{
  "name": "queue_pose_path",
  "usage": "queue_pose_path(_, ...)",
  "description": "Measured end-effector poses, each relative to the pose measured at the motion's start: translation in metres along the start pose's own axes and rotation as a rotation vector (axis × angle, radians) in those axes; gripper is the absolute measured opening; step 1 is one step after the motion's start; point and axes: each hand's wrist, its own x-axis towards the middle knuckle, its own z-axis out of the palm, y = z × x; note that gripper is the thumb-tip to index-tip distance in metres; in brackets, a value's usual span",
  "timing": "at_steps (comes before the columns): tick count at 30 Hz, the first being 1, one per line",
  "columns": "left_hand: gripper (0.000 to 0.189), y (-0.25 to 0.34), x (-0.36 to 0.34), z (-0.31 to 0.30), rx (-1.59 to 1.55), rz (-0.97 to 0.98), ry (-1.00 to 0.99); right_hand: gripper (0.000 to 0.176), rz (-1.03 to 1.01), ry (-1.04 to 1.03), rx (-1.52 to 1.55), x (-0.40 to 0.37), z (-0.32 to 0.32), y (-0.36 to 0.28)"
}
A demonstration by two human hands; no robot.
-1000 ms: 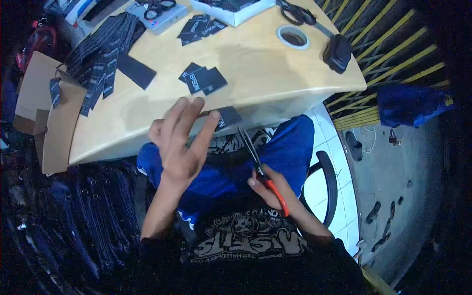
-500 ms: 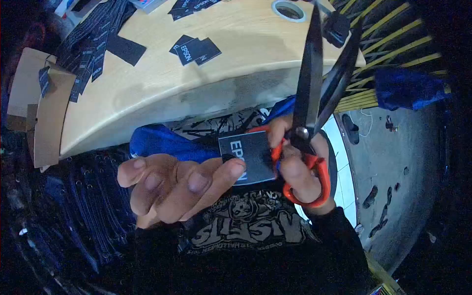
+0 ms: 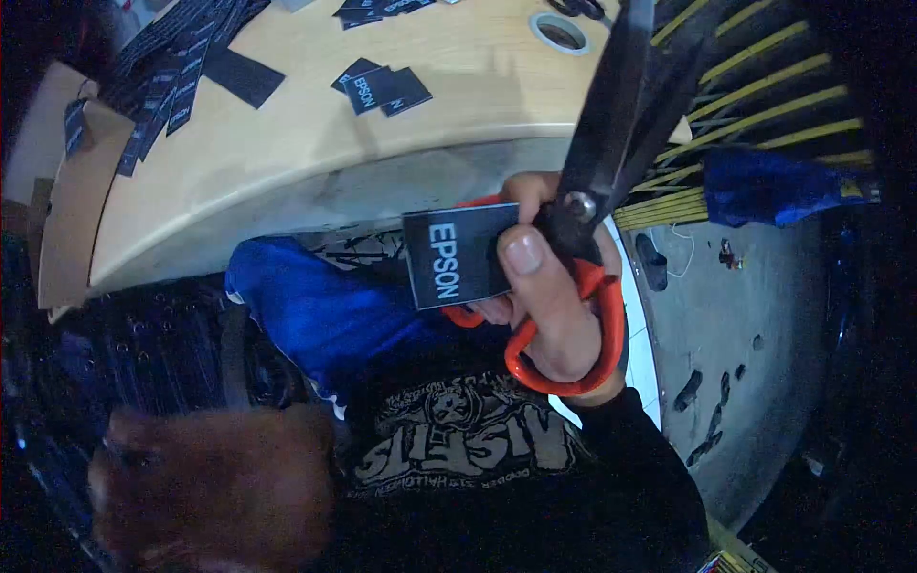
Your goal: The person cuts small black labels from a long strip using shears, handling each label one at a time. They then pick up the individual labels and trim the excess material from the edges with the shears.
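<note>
A black label (image 3: 460, 250) with EPSON in white letters is pinched at its right edge by the thumb and fingers of my right hand (image 3: 554, 296). That same hand has its thumb through a red handle of the large scissors (image 3: 597, 162), whose dark blades point up, apart from each other. Low at the left, my left hand (image 3: 220, 487) is smeared by motion, away from the label, its fingers not readable. Beyond, on the wooden table (image 3: 287, 143), lie a few EPSON labels (image 3: 368, 91) in a small overlapping group.
Long label strips (image 3: 181, 86) and a dark piece (image 3: 245, 76) lie on the table's left, beside a cardboard box (image 3: 91, 191). A tape roll (image 3: 560, 33) is near the right end. Blue cloth (image 3: 788, 186) hangs by yellow slats; dark straps fill the lower left.
My left hand has let go of the label and moved down and left. My right hand now pinches the label, which has shifted up and left with the scissors.
</note>
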Motion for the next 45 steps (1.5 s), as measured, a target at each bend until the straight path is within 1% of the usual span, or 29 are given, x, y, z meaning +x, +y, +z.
queue_pose_path(1,0.049,0.001,0.0,-0.002,0.011,0.008,0.007,0.013,0.021,0.028,-0.007,-0.001,0.0,-0.001)
queue_pose_path(2,0.048,0.001,0.001,-0.006,0.057,0.03,-0.059,0.014,0.045,0.056,-0.015,-0.001,0.002,-0.001)
queue_pose_path(3,0.048,0.002,0.003,-0.01,0.106,0.05,-0.127,0.015,-0.029,0.052,0.015,0.0,0.004,0.004)
queue_pose_path(4,0.047,0.001,0.006,-0.016,0.157,0.072,-0.193,0.015,-0.018,0.035,0.01,0.001,0.006,0.007)
queue_pose_path(6,0.046,-0.001,0.01,-0.024,0.251,0.115,-0.33,0.015,-0.04,0.084,-0.008,0.002,0.008,0.01)
queue_pose_path(8,0.045,-0.005,0.013,-0.029,0.325,0.153,-0.472,0.016,-0.044,0.048,0.021,0.0,0.011,0.004)
queue_pose_path(10,0.044,-0.01,0.013,-0.036,0.385,0.17,-0.622,0.016,-0.015,0.071,0.033,-0.002,0.012,0.004)
queue_pose_path(11,0.043,-0.011,0.011,-0.038,0.417,0.174,-0.697,0.017,-0.047,0.01,0.014,-0.001,0.006,0.008)
queue_pose_path(13,0.042,-0.012,0.007,-0.043,0.487,0.189,-0.844,0.017,-0.046,0.008,0.0,-0.003,0.005,0.01)
queue_pose_path(14,0.042,-0.011,0.002,-0.042,0.491,0.191,-0.843,0.017,-0.051,0.0,-0.011,-0.002,0.005,0.011)
queue_pose_path(16,0.038,-0.007,-0.015,-0.033,0.32,-0.792,-0.921,0.017,-0.076,-0.018,0.043,0.0,0.007,0.018)
queue_pose_path(17,0.038,-0.007,-0.017,-0.022,0.267,-0.988,-0.954,0.017,-0.099,-0.029,0.095,0.0,0.01,0.021)
queue_pose_path(18,0.038,-0.007,-0.025,-0.02,0.272,-0.988,-0.951,0.017,-0.096,-0.033,0.096,0.0,0.014,0.023)
queue_pose_path(20,0.033,-0.007,-0.045,-0.023,-0.052,-1.193,-0.669,0.016,-0.048,0.049,0.161,-0.001,0.021,0.025)
queue_pose_path(21,0.027,-0.008,-0.048,-0.019,-0.097,-1.204,-0.576,0.017,-0.059,0.026,0.194,0.001,0.021,0.028)
queue_pose_path(22,0.027,-0.011,-0.046,-0.02,-0.09,-1.21,-0.572,0.017,-0.05,0.028,0.195,0.002,0.022,0.029)
queue_pose_path(24,0.022,-0.015,-0.043,-0.022,-0.072,-1.326,-0.489,0.016,-0.033,0.074,0.169,0.002,0.023,0.028)
queue_pose_path(25,0.018,-0.018,-0.041,-0.021,-0.077,-1.325,-0.502,0.016,-0.053,0.008,0.168,0.004,0.02,0.029)
queue_pose_path(28,0.016,-0.019,-0.04,-0.023,-0.029,-1.339,-0.495,0.015,-0.042,-0.011,0.148,0.005,0.02,0.028)
queue_pose_path(29,0.016,-0.017,-0.04,-0.021,-0.027,-1.341,-0.497,0.015,-0.041,-0.009,0.149,0.005,0.019,0.029)
queue_pose_path(31,0.014,-0.016,-0.04,-0.02,0.12,-1.305,-0.505,0.015,-0.065,0.004,0.119,0.006,0.018,0.031)
queue_pose_path(35,0.014,-0.019,-0.041,-0.02,0.165,-1.255,-0.535,0.013,-0.041,0.025,0.093,0.007,0.017,0.03)
queue_pose_path(38,0.017,-0.029,-0.039,-0.016,0.17,-1.24,-0.523,0.013,-0.086,-0.061,0.116,0.011,0.009,0.034)
queue_pose_path(40,0.017,-0.049,-0.027,-0.009,0.356,-1.162,-0.688,0.014,-0.101,-0.027,0.15,0.012,0.003,0.037)
queue_pose_path(41,0.016,-0.068,-0.017,-0.003,0.419,-1.142,-0.831,0.015,-0.096,-0.026,0.123,0.014,-0.004,0.039)
queue_pose_path(42,0.014,-0.089,-0.01,0.002,0.43,-1.17,-0.902,0.015,-0.124,-0.036,0.132,0.013,-0.009,0.041)
queue_pose_path(43,0.016,-0.103,-0.002,0.011,0.424,-1.081,-0.949,0.014,-0.101,0.006,0.105,0.011,-0.015,0.043)
queue_pose_path(44,0.017,-0.12,0.002,0.022,0.511,-0.953,-1.0,0.014,-0.073,0.052,0.078,0.008,-0.02,0.045)
queue_pose_path(45,0.021,-0.149,0.006,0.024,0.603,-0.818,-1.151,0.014,-0.096,0.05,0.083,0.006,-0.025,0.047)
